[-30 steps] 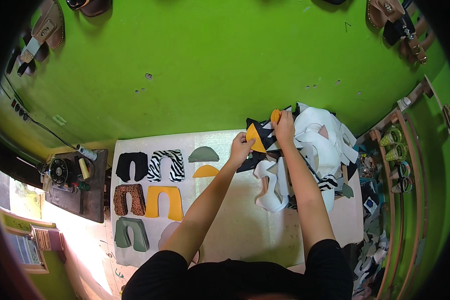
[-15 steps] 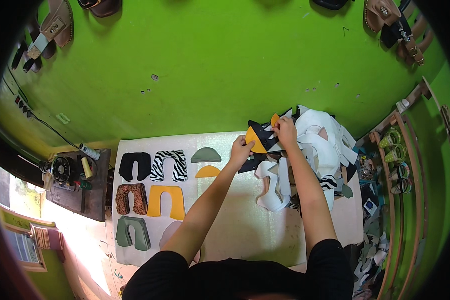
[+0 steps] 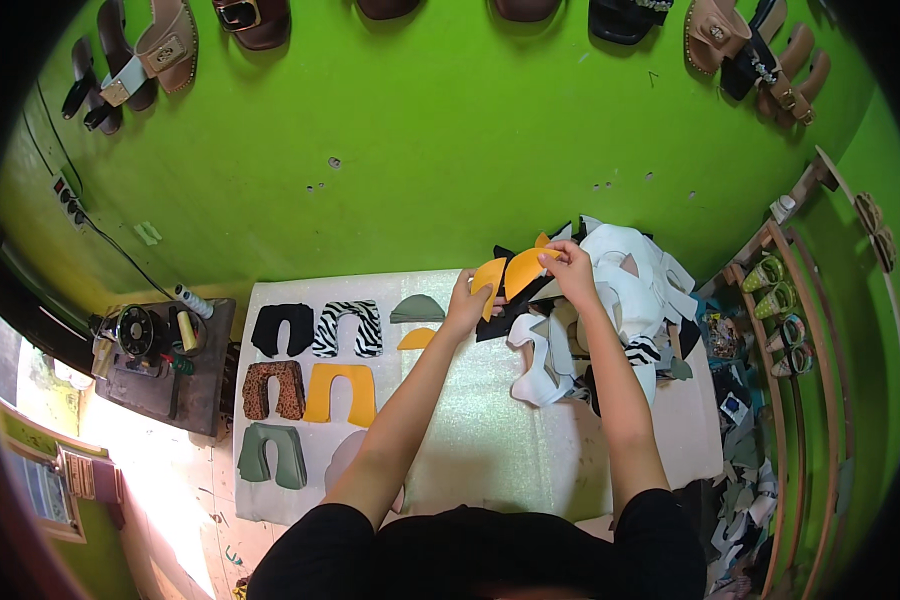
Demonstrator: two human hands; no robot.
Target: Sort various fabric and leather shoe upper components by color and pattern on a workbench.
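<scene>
My left hand [image 3: 466,303] is closed on a yellow half-round piece [image 3: 487,276], its thumb over the lower part. In my right hand [image 3: 574,275] a second yellow half-round piece [image 3: 526,272] is pinched by its right end. The two pieces are side by side above a heap of black scraps [image 3: 498,328] and white cut-out scraps [image 3: 625,262] at the table's right. Left of my hands, a yellow half-round piece [image 3: 415,339] lies below a green half-round stack [image 3: 417,309]. My left forearm partly covers a grey piece [image 3: 345,460].
U-shaped stacks lie at the table's left: black [image 3: 282,330], zebra-striped [image 3: 348,329], leopard-print [image 3: 274,390], yellow [image 3: 339,393] and green [image 3: 272,456]. A sewing machine [image 3: 137,330] stands further left. A wooden rack [image 3: 782,400] with shoes is at right; sandals [image 3: 167,48] hang on the green wall.
My right hand has brought its yellow piece out of the heap, next to the one in my left hand. My left hand has shifted slightly left, and the view has tilted up a little.
</scene>
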